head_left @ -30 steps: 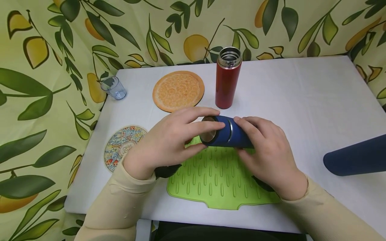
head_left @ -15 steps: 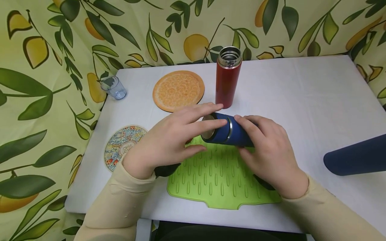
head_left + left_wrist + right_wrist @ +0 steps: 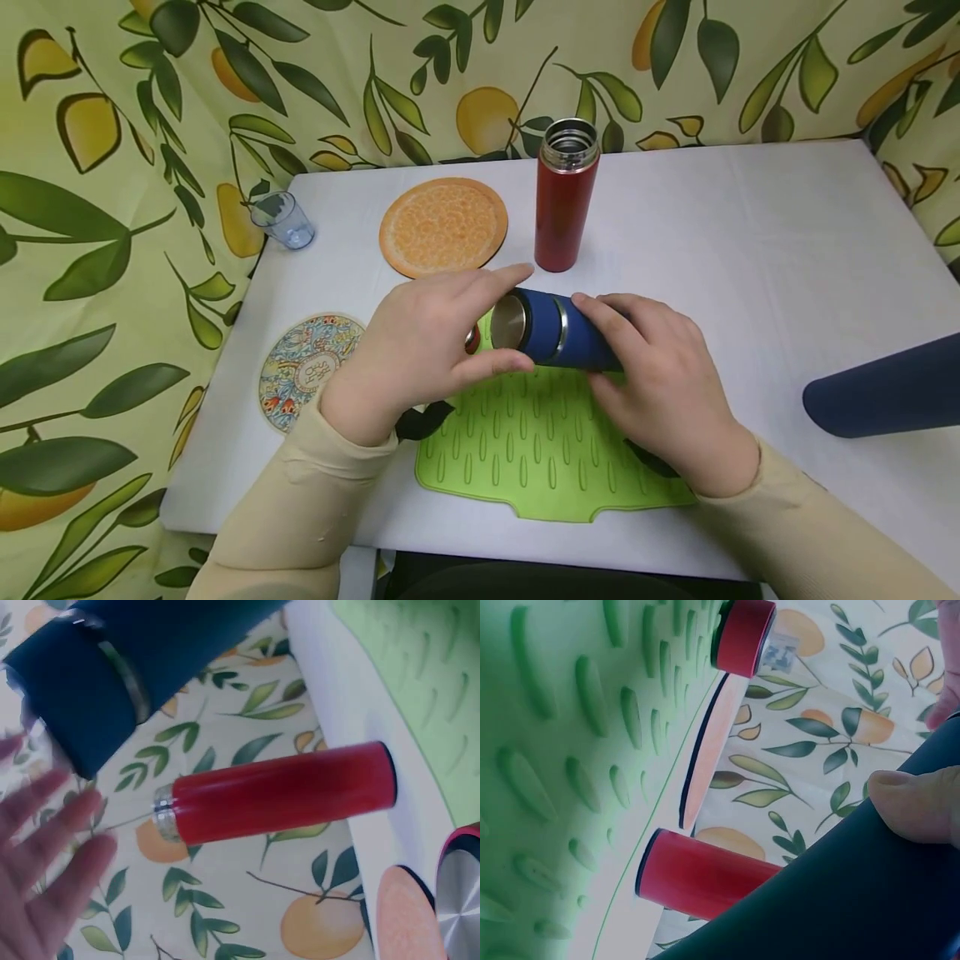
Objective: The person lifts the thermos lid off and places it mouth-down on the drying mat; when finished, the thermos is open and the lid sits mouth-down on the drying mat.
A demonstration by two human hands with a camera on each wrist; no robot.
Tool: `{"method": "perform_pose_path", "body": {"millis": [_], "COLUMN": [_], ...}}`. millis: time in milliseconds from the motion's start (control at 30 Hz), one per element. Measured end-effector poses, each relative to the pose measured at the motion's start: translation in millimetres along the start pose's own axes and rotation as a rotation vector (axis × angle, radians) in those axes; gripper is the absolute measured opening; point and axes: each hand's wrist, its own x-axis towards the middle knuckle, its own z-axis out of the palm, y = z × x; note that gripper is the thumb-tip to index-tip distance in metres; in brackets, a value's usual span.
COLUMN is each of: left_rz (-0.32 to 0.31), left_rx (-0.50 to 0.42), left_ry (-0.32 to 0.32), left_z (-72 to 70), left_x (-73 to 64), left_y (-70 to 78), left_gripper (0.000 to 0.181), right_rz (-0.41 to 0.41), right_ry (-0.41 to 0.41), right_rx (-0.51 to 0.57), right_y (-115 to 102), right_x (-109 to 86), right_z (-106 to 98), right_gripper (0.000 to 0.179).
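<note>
My right hand [image 3: 667, 392] grips a blue thermos [image 3: 588, 336] around its body. The thermos lies nearly level above the green mat, its steel-topped cap [image 3: 542, 323] pointing left, with a silver ring beside the cap. My left hand [image 3: 431, 342] is at the cap end, fingers extended and thumb apart; in the left wrist view its fingers [image 3: 64, 817] stand close to the cap with a gap. A red thermos [image 3: 564, 208] with a bare steel neck stands upright behind my hands. A red lid [image 3: 742, 637] sits on the mat, mostly hidden by my left hand in the head view.
The green ribbed mat [image 3: 555, 467] lies at the table's front. An orange round board [image 3: 442, 225], a patterned round coaster [image 3: 315, 367] and a clear bluish glass [image 3: 283, 220] are on the left. A dark blue cylinder [image 3: 885, 387] reaches in from the right edge.
My left fingers have come off the cap and drawn back to the left, baring its steel top. The blue thermos has shifted slightly left in my right hand's grip.
</note>
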Motion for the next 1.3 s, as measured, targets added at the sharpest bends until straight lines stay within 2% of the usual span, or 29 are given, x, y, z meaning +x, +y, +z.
{"method": "perform_pose_path", "body": {"millis": [167, 300, 433, 600, 700, 833, 900, 1000, 1133, 1200, 1300], "left_rz": [0.084, 0.122, 0.063, -0.082, -0.147, -0.152, -0.155, -0.213, -0.323, -0.356, -0.363], "left_rx": [-0.185, -0.22, -0.224, -0.213, -0.214, -0.234, -0.225, -0.195, -0.161, -0.153, -0.131], "left_ry": [-0.079, -0.108, -0.067, 0.031, 0.093, 0.179, 0.182, 0.094, -0.08, -0.155, -0.26], "left_z": [-4.2, -4.3, -2.6, 2.2, 6.3, 10.0, 10.8, 13.4, 21.2, 25.9, 33.3], "left_x": [-1.6, -0.1, -0.8, -2.6, -4.8, -8.2, -9.4, -10.3, -11.3, -11.8, -12.2], "left_y": [-2.5, -2.9, -2.1, 2.4, 4.7, 3.8, 3.7, 6.4, 12.3, 14.9, 18.6], "left_gripper": [0.066, 0.059, 0.056, 0.062, 0.062, 0.062, 0.062, 0.062, 0.064, 0.065, 0.065], "right_rz": [0.009, 0.009, 0.016, 0.02, 0.016, 0.05, 0.105, 0.227, 0.418, 0.513, 0.653], "right_ry": [0.001, -0.008, -0.008, 0.002, 0.024, 0.058, 0.071, 0.14, 0.334, 0.42, 0.488], "right_rx": [-0.006, -0.015, -0.009, -0.015, -0.016, -0.008, 0.001, 0.054, 0.226, 0.303, 0.358], "right_y": [3, 3, 2, 1, 3, 12, 17, 29, 51, 62, 74], "right_x": [0.9, 0.3, -0.1, -0.3, 0.0, -0.1, 0.3, 1.4, 5.3, 7.8, 9.4], "right_z": [-1, -1, -2, -6, -9, -18, -24, -33, -40, -41, -40], "right_gripper": [0.081, 0.082, 0.08, 0.08, 0.082, 0.088, 0.09, 0.091, 0.087, 0.09, 0.096]}}
